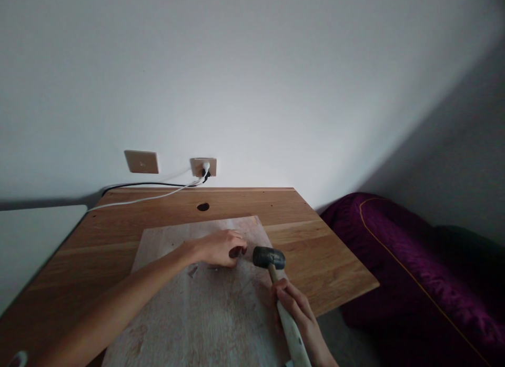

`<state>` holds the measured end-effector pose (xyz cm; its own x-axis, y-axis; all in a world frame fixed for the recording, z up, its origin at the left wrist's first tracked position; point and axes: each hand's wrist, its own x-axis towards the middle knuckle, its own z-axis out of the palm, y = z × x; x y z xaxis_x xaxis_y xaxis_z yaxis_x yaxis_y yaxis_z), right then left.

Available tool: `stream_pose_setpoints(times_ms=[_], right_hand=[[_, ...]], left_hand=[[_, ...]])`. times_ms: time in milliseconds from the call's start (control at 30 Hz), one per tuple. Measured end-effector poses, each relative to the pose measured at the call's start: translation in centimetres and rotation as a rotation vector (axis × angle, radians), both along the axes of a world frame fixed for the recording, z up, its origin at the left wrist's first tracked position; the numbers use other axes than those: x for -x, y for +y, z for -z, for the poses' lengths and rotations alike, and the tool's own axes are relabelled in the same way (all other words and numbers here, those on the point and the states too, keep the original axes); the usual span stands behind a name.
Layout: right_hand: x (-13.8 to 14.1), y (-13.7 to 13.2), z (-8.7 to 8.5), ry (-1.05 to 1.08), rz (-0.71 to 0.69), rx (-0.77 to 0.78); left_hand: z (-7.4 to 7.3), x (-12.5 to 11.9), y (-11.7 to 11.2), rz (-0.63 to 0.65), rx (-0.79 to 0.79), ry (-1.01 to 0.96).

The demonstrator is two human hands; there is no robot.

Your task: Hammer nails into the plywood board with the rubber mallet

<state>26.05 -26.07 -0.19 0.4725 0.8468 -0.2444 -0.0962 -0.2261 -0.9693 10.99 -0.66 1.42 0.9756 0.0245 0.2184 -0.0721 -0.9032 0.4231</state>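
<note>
My right hand [295, 306] is wrapped round the pale handle of a rubber mallet [269, 257]. The mallet's black head is up at the right edge of a worn, pale wooden board [221, 314]. My left hand [224, 248] is over the far part of the board, left of the mallet head, with its fingers curled in a pinch. A small dark brown thing [235, 252] shows at those fingers, too small and shaded to name. On the board just below my left wrist is a small thin flake [192, 271].
The board rests on a wooden table [327, 261] with a round cable hole [203, 207]. A white cable [138, 201] runs from a wall socket [203, 167] across the table's back left. Purple fabric [394, 272] is at the right, and a white panel [39, 246] at the left.
</note>
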Motion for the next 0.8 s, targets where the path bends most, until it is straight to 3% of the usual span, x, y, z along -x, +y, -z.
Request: stream_pose_setpoints(times_ms=[167, 300, 533, 800], right_hand=[[-0.4, 0.1, 0.3, 0.012, -0.044, 0.005], [-0.8, 0.2, 0.5, -0.100, -0.041, -0.015], [-0.7, 0.0, 0.2, -0.190, -0.046, -0.060], [-0.8, 0.2, 0.4, -0.134, -0.035, -0.049]], left_hand=[[-0.1, 0.1, -0.2, -0.051, -0.010, 0.024], [-0.4, 0.1, -0.3, -0.083, -0.042, 0.032], [-0.7, 0.4, -0.3, -0.050, -0.071, 0.082], [-2.5, 1.5, -0.9, -0.028, -0.004, 0.216]])
